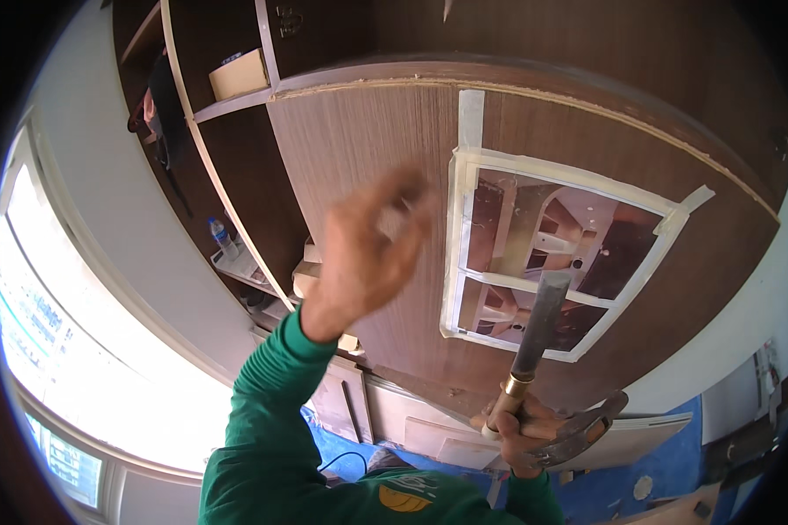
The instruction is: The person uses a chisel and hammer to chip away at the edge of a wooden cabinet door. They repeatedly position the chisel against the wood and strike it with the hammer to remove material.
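My right hand [525, 437] grips the wooden handle of a chisel [541, 328]. Its broad grey blade points up and away, past a brass ferrule, and overlaps the lower part of a glossy reflective panel [521, 219]. A dark, scuffed, curved object [578, 442] also lies against this hand; its kind is unclear. To the left, my left hand [368, 249] is raised in front of the brown wood-grain board [368, 140], its fingers bent and smeared by motion. Whether it holds anything is hidden by the blur. Pale masking tape [451, 254] frames the reflective panel.
Dark open shelves [236, 166] stand at the left, with a small box [239, 75] and a water bottle [221, 234]. A bright window [70, 306] is at the far left. Boards [341, 402] lean below, above a blue floor covering [604, 490].
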`<state>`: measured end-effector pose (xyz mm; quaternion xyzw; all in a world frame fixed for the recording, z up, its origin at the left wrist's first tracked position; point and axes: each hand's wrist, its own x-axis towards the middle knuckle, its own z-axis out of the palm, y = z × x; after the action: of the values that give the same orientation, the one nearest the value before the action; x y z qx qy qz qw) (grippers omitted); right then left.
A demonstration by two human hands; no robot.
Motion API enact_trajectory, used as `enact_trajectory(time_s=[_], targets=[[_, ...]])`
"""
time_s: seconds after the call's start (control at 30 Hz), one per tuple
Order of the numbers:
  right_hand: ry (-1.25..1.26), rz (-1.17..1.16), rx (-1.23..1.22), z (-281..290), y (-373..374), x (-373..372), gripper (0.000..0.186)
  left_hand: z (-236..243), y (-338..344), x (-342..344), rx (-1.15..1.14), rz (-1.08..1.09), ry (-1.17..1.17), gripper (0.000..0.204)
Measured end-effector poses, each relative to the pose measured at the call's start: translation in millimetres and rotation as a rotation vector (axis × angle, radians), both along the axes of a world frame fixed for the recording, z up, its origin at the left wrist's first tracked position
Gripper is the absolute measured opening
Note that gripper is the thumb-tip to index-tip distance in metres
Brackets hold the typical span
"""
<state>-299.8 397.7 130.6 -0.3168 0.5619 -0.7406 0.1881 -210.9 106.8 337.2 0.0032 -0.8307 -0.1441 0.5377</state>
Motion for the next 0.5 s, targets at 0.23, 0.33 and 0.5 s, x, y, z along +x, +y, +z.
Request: enact_trajectory(time_s=[0.23,0.33,0.5], targets=[[0.139,0.165,0.114,-26,-11,-24,0.059,-31,63,-25,0.815,-0.930,-0.592,0.051],[0.102,0.146,0.127,13,-31,-2,0.059,-17,55,-26,0.857,-0.890,-0.616,0.045],[-0.018,-0.004,-0.181,48,-83,34,0.047,12,27,-34,0.790,-1.136,-0.469,0.042]])
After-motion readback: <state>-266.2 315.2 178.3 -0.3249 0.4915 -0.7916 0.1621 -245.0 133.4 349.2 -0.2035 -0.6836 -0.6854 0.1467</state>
